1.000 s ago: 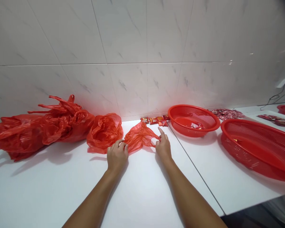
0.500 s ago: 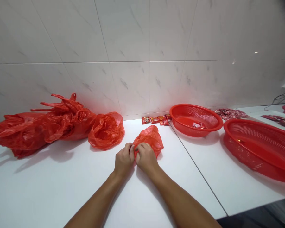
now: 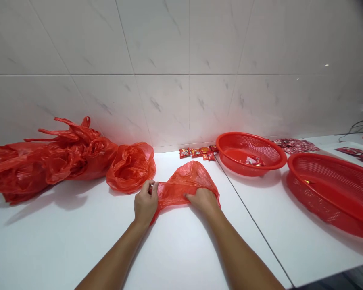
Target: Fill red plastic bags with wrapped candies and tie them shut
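A thin red plastic bag (image 3: 181,189) is stretched between both hands, low over the white table. My left hand (image 3: 145,203) is closed on the bag's left edge, thumb on the near side. At the right, my right hand (image 3: 204,199) grips the bag by its near edge, the thumb showing and the other fingers hidden in the plastic. Just left of my hands, another red plastic bag (image 3: 131,167) stands with its mouth open.
Stuffed red bags (image 3: 75,155) lie at the left. Several small red packets (image 3: 196,153) lie by the wall. To the right are a round red basket (image 3: 249,171) with a few packets inside, a larger red basket (image 3: 329,201), and a patterned red-and-white pile (image 3: 296,145).
My hands have moved apart, the left one to the left and the right one to the right. The bag between them has spread wider. The view has shifted slightly.
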Motion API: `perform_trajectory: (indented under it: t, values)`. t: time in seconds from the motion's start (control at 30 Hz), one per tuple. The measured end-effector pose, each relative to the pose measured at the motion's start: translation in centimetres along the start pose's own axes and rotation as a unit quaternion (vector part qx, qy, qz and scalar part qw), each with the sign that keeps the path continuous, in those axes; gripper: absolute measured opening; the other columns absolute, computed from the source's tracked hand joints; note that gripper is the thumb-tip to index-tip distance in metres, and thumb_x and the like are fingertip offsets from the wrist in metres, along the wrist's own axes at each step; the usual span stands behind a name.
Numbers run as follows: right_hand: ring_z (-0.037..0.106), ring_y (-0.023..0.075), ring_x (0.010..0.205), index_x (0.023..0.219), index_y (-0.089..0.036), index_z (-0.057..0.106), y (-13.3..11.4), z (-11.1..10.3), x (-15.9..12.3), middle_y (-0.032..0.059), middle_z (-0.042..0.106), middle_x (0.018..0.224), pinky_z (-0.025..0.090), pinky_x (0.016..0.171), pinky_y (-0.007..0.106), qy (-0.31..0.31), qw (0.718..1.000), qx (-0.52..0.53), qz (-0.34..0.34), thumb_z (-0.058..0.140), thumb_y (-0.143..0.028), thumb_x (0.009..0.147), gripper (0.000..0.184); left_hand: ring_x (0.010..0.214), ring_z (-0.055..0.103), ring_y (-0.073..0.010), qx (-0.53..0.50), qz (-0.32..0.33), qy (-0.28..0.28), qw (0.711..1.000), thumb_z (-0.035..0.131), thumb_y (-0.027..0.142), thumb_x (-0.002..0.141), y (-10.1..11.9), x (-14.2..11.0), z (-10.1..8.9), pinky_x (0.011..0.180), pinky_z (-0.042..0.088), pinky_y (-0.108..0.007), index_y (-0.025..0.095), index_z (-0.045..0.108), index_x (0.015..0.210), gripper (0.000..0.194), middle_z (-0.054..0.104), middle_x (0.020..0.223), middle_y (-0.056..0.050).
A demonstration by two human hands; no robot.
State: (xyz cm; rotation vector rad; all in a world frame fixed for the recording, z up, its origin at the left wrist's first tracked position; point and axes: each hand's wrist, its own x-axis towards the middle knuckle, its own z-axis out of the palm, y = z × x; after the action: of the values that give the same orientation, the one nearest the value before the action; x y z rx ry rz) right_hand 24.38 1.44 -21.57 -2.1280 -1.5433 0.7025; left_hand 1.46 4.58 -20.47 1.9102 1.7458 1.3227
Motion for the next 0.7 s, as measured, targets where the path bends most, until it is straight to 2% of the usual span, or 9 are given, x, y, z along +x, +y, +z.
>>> perform_trajectory:
  t: [0.1, 0.23, 0.4, 0.53, 0.7]
  values:
    - [0.074, 0.0301, 0.093, 0.095, -0.014, 0.083, -0.4, 0.0, -0.2, 0.0161, 0.079, 0.092, 0.052, 0.08, 0.034, -0.015, 1.0, 0.006, 0.003, 0.057, -0.065, 0.095, 0.057, 0.065, 0.058, -0.0164, -0.009, -0.023, -0.003, 1.0, 0.055, 0.053, 0.1, -0.2, 0.0, 0.5, 0.066, 0.041, -0.028, 0.024, 0.064, 0.095, 0.03, 0.065, 0.074, 0.003]
    - [0.074, 0.031, 0.098, 0.097, -0.013, 0.082, -0.2, -0.2, 0.5, 0.0182, 0.079, 0.095, 0.052, 0.083, 0.035, -0.011, 1.0, 0.018, 0.016, 0.049, -0.065, 0.1, 0.062, 0.071, 0.06, -0.0175, -0.034, -0.041, -0.047, 0.997, 0.055, 0.055, 0.1, -0.4, -0.2, 1.5, 0.07, 0.042, -0.029, 0.024, 0.064, 0.092, 0.033, 0.069, 0.078, 0.003]
    - [0.074, 0.0312, 0.093, 0.089, -0.012, 0.082, 0.3, -0.1, 1.7, 0.0184, 0.079, 0.091, 0.051, 0.081, 0.034, 0.002, 0.999, 0.031, 0.023, 0.051, -0.063, 0.1, 0.06, 0.069, 0.057, -0.0168, -0.044, -0.042, -0.097, 0.993, 0.054, 0.059, 0.1, -0.8, 0.3, 2.5, 0.068, 0.04, -0.028, 0.024, 0.063, 0.081, 0.041, 0.065, 0.071, 0.004]
    - [0.074, 0.031, 0.087, 0.08, -0.013, 0.081, 0.7, 0.3, 2.1, 0.0174, 0.077, 0.083, 0.05, 0.077, 0.034, 0.014, 0.999, 0.037, 0.014, 0.052, -0.063, 0.098, 0.06, 0.068, 0.054, -0.017, -0.051, -0.044, -0.107, 0.992, 0.053, 0.059, 0.1, -1.1, 0.6, 2.8, 0.067, 0.038, -0.029, 0.023, 0.06, 0.074, 0.045, 0.061, 0.067, 0.004]
    - [0.071, 0.0283, 0.078, 0.079, -0.013, 0.079, 1.4, 0.5, 2.2, 0.0152, 0.074, 0.077, 0.048, 0.068, 0.032, 0.041, 0.998, 0.051, 0.006, 0.057, -0.063, 0.096, 0.057, 0.067, 0.053, -0.0166, -0.057, -0.039, -0.114, 0.991, 0.052, 0.058, 0.1, -1.1, 0.4, 2.8, 0.065, 0.035, -0.029, 0.023, 0.058, 0.072, 0.046, 0.059, 0.066, 0.003]
